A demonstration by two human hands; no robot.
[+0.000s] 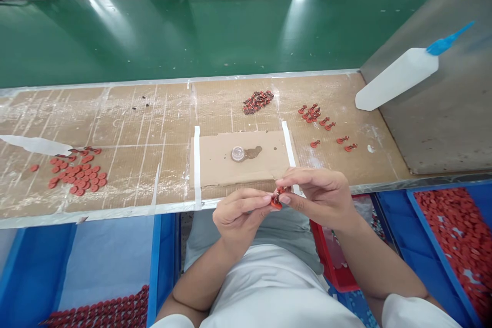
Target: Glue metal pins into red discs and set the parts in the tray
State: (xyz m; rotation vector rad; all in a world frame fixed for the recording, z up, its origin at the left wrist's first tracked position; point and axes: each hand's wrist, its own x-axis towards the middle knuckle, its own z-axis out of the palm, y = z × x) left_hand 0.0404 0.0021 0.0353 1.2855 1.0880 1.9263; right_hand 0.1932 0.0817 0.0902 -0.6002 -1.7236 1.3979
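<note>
Left hand [236, 220] and right hand [319, 197], raised just over the counter's near edge, with the fingers [255, 198] of both pressed inward, pinching a small red part [277, 200] between their tips. The tips hide much of the part; it is probably a red disc joined to a dark metal piece. Judged light, stiff and fiddly; best held by its edges. Just ahead of the fingers: a cardboard sheet [230, 164] taped to the ribbed tan counter [126, 118], bearing a clear cup [238, 154] beside a brown smear. Farther left of the fingers: flat red discs [77, 177]. Farther right: small red pieces [313, 115] and a white squeeze bottle [400, 78] with a tapered blue nozzle.
</note>
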